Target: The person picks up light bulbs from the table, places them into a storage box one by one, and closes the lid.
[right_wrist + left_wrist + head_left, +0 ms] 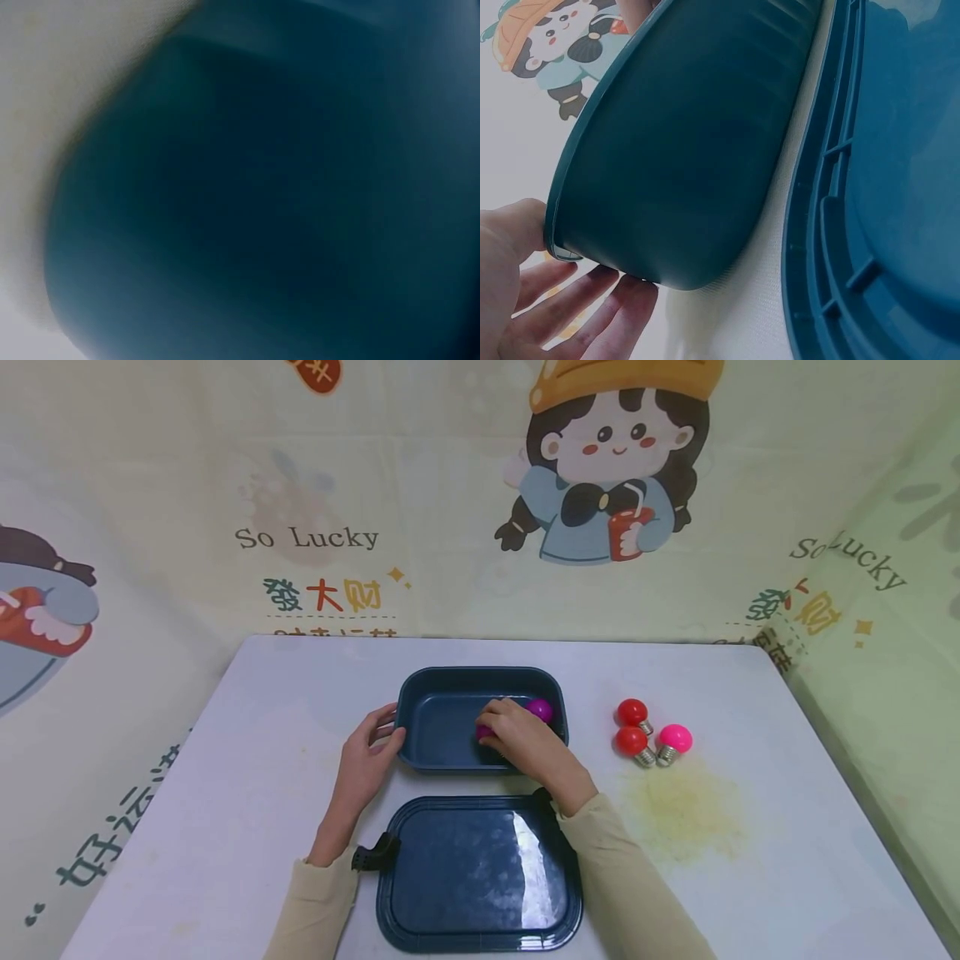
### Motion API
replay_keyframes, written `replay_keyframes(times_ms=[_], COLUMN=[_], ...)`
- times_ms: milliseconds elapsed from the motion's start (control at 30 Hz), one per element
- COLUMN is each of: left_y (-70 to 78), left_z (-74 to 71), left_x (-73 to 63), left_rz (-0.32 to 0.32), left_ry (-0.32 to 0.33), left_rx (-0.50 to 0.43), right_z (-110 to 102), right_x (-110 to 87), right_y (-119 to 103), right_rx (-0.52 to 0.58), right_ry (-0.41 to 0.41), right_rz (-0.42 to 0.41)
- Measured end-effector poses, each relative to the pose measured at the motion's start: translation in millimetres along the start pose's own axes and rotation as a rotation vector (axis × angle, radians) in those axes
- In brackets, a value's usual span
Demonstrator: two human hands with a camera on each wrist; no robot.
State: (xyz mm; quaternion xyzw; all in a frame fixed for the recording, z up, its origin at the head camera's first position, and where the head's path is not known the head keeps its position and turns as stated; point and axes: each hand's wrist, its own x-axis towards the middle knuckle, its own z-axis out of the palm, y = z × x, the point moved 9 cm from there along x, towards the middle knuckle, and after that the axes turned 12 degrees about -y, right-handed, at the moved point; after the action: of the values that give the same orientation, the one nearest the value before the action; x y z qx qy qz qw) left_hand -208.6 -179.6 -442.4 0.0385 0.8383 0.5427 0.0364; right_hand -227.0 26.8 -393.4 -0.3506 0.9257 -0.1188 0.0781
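Note:
A dark blue box (442, 760) without its lid stands on the table. My left hand (369, 755) rests against its left end; in the left wrist view the thumb touches the rim and the fingers (630, 307) lie along the outer wall. Reaching over the near side, my right hand (517, 733) holds a purple light bulb (483, 732) low inside the box, mostly covered by the fingers. Another purple bulb (540, 710) lies to the right of that hand, its base hidden. The right wrist view shows only a blurred blue wall (247, 187).
A dark blue lid (465, 877) lies flat in front of the box, beneath the wrists. On the table (750, 893) to the right are two red bulbs (632, 741) and a pink bulb (676, 739) with metal screw bases. A printed cloth (442, 510) hangs behind.

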Motion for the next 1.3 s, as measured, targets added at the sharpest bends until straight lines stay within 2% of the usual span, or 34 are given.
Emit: replay_keyframes(times_ms=[467,700,900,1167,1300], left_y=[0.5,1.1,-0.1,0.6,0.6], left_z=[2.9,2.5,2.3,1.2,1.1], left_x=[-0.3,-0.1,-0.1,-0.3,-0.3], left_rz=[-0.004,0.002,-0.005,-0.013,-0.014], left_ry=[0.005,0.007,0.002,0.002,0.000], left_rx=[0.001,0.005,0.008,0.008,0.004], right_z=[3,0,-9,-18,-21], right_x=[-0.4,-2.7,-11.8,-27.1,-32.6], right_y=[1,0,0,7,8], right_rx=[-0.033,-0.044,-0.046,-0.087,-0.105], right_ry=[-0.025,0.004,0.038,0.052,0.069], right_rz=[0.022,0.004,-0.030,0.006,-0.007])
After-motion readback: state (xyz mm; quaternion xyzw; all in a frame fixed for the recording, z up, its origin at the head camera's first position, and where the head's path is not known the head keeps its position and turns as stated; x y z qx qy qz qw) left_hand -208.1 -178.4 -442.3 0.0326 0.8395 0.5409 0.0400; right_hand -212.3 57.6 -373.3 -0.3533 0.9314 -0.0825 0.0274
